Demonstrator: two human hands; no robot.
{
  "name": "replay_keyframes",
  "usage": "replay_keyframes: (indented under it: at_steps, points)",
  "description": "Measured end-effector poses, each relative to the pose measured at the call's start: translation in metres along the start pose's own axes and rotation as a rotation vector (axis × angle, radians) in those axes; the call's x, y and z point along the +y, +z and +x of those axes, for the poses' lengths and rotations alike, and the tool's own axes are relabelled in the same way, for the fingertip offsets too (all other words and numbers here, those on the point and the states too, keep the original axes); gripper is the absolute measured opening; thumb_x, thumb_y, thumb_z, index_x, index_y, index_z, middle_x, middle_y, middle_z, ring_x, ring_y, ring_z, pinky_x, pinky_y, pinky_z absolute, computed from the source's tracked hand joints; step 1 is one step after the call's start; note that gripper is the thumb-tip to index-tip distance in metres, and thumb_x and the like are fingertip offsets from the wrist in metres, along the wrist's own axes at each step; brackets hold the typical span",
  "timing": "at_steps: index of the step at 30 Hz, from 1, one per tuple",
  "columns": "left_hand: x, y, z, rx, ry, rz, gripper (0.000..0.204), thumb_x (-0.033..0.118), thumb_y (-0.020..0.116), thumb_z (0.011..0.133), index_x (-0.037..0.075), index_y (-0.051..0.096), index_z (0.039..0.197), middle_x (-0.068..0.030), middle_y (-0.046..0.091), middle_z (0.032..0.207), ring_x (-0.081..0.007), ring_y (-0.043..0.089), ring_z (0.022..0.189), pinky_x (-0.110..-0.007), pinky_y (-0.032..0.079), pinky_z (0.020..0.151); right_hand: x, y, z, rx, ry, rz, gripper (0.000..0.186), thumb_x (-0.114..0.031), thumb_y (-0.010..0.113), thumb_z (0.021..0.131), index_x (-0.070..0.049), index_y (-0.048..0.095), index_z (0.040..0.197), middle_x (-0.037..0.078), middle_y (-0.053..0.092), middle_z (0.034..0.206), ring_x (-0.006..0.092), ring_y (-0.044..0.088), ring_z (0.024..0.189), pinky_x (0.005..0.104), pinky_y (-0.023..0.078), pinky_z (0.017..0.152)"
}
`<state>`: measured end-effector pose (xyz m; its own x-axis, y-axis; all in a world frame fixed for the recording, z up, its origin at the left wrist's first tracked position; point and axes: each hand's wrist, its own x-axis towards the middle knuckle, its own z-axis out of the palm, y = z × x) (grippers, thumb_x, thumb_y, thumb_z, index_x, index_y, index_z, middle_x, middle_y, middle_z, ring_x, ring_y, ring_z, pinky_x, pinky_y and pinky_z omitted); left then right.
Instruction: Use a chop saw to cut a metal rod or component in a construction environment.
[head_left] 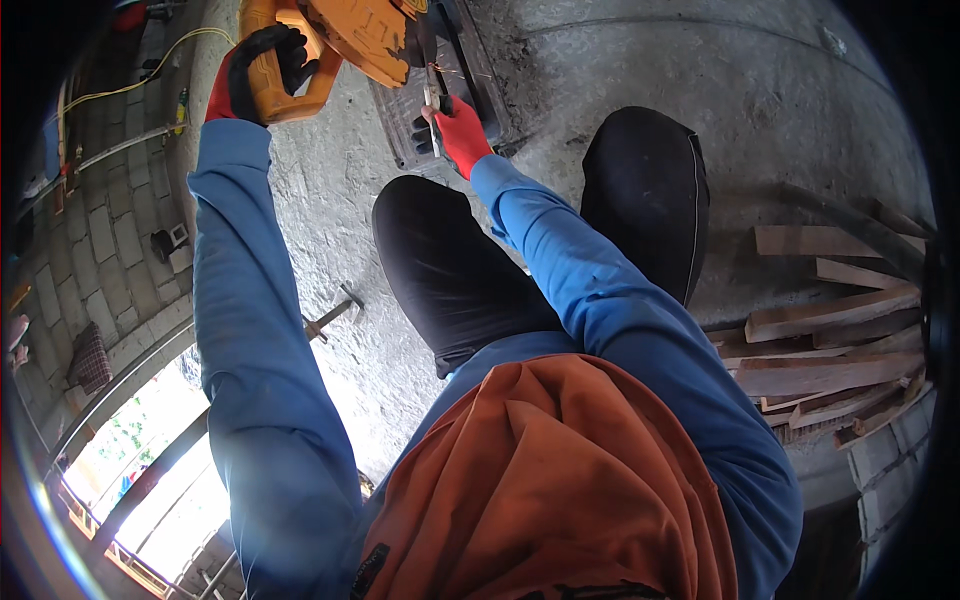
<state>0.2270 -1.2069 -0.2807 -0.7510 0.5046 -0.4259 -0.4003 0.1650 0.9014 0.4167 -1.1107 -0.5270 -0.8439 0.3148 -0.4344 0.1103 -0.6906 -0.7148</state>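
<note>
My left hand (262, 80), in a red and black glove, is wrapped round the looped handle of an orange cut-off saw (360, 35) at the upper left. The saw's worn blade guard is over a dark metal base (482, 75) on the floor. My right hand (455, 132), also gloved in red and black, closes on a thin, pale metal piece (432, 115). One end of that piece is at the dark blade (425, 40). Thin orange sparks show just beside it. Exactly where blade and piece touch is too small to make out.
A hammer (333, 313) lies on the rough concrete floor (335, 200), left of my knees. Several wooden boards (830, 375) are heaped at the right. A block wall (120, 240), a yellow cord (150, 75) and a bright opening (150, 470) are at the left.
</note>
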Motion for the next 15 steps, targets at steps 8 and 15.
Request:
replay_keyframes:
  at_steps: [8, 15]
  points:
    - [0.002, -0.005, 0.003, 0.009, -0.052, -0.015, 0.031, 0.018, 0.063, 0.089, 0.004, 0.060, 0.117, -0.0111, 0.064, 0.107, -0.0254, 0.063, 0.095, -0.044, 0.051, 0.090, 0.012, 0.006, -0.013, 0.044, -0.124, -0.010, 0.015, -0.019, 0.067, 0.091, -0.006, 0.062, 0.093, -0.004, 0.054, 0.075, 0.0070, 0.045, 0.069, 0.0273, 0.037, 0.062]
    - [0.003, 0.005, -0.004, 0.071, -0.010, 0.037, 0.036, 0.019, 0.064, 0.089, 0.004, 0.058, 0.121, -0.0113, 0.061, 0.113, -0.0257, 0.060, 0.100, -0.044, 0.050, 0.092, 0.009, 0.001, -0.011, 0.048, -0.059, -0.107, 0.019, -0.017, 0.064, 0.089, 0.001, 0.059, 0.096, 0.010, 0.063, 0.081, 0.0165, 0.054, 0.075, 0.0358, 0.044, 0.071]
